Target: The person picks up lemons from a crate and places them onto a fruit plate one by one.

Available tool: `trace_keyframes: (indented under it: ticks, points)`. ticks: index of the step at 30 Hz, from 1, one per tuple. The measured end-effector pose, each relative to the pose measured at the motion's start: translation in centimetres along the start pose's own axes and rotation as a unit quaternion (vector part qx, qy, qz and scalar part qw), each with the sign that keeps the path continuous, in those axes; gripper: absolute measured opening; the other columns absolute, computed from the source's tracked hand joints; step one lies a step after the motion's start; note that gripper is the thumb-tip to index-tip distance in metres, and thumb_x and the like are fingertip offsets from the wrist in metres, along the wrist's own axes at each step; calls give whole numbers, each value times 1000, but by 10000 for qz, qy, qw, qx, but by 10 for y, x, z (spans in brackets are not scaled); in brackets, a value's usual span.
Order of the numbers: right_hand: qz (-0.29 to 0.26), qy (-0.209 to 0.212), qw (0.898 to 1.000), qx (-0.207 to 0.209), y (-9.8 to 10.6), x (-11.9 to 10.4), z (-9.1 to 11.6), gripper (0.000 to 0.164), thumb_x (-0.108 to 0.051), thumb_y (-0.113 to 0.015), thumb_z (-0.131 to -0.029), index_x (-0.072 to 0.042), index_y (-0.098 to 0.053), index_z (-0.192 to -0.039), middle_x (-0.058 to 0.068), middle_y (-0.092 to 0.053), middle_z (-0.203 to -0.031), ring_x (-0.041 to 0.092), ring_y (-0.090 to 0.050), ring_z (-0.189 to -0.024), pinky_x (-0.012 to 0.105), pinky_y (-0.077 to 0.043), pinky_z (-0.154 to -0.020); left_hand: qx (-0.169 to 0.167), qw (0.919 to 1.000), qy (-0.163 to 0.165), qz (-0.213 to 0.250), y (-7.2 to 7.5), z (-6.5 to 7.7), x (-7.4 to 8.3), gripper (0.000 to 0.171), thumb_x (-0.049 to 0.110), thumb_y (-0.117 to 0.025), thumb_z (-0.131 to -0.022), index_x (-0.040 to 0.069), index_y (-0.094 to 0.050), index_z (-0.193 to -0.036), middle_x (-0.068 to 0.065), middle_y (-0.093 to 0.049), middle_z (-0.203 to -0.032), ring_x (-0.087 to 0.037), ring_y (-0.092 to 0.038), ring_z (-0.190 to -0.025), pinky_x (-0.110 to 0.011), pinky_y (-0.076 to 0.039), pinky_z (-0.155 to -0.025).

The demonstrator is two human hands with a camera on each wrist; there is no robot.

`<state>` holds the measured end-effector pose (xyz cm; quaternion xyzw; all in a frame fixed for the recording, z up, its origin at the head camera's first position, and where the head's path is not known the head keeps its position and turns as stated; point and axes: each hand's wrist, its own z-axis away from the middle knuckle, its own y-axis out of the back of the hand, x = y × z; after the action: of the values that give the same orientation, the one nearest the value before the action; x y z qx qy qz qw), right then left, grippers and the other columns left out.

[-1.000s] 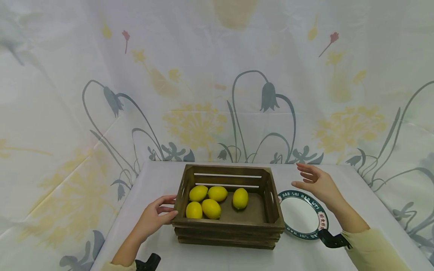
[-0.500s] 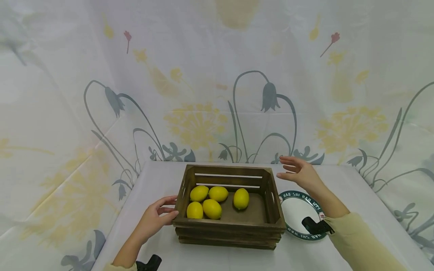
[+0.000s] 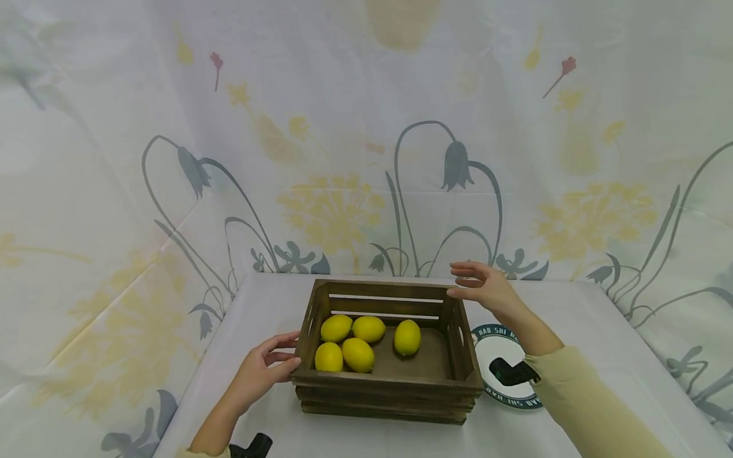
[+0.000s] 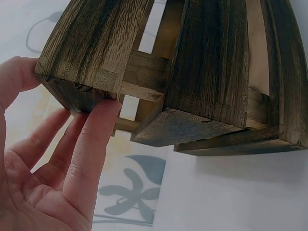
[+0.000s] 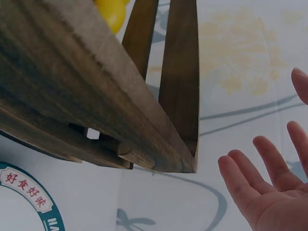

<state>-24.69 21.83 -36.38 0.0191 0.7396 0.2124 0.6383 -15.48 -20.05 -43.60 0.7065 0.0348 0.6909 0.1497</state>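
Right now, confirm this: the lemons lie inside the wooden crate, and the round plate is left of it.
Wrong on the side: in the head view, the round plate is right of the wooden crate. The lemons do lie inside it.

Dark brown wooden crate [image 3: 378,402], open on top, sitting upright on a white table [image 3: 584,346] with a long side facing the person. It's slatted, so you can see gaps between the boards, and the short ends have long slots in them. Grain's pretty streaky up close. There are 5 yellow lemons inside: 4 bunched up [image 3: 358,354] on the left, 2 behind 2, and then 1 loner [image 3: 408,338] near the middle, tip toward the front, with bare crate floor to its right. Left hand [image 3: 254,372] has fingertips on the crate's left end; right hand [image 3: 487,287] is in the air near the back right corner, apart from the wood.
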Motion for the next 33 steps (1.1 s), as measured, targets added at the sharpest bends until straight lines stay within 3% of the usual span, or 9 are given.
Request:
trace_keyframes:
  ticks: [9,27,33]
  points:
    - [-83,-216,9996,-186,-10,-2,-11,63,-14,-71,-83,2,-40,-135,26,-41,-136,43,-39,-124,59,-23,-103,-47,10000,-23,61,1,0,-1,49,13,-67,-86,0,-49,-131,-22,-51,-124,-30,-57,-101,-33,-55,-68]
    - [98,-313,9930,-1134,-32,8,-36,54,-12,-70,-83,-1,-48,-130,25,-48,-130,38,-47,-117,50,-38,-98,-98,9997,-127,172,1,2,0,49,11,-65,-87,-2,-47,-132,-24,-50,-125,-33,-56,-103,-33,-55,-69]
    - [312,-328,9859,-1609,-39,10,-47,48,-11,-71,-82,0,-53,-125,23,-53,-125,37,-50,-115,46,-41,-96,-85,9998,-115,165,0,2,2,49,11,-65,-87,-2,-48,-131,-24,-50,-125,-31,-56,-102,-32,-55,-69]
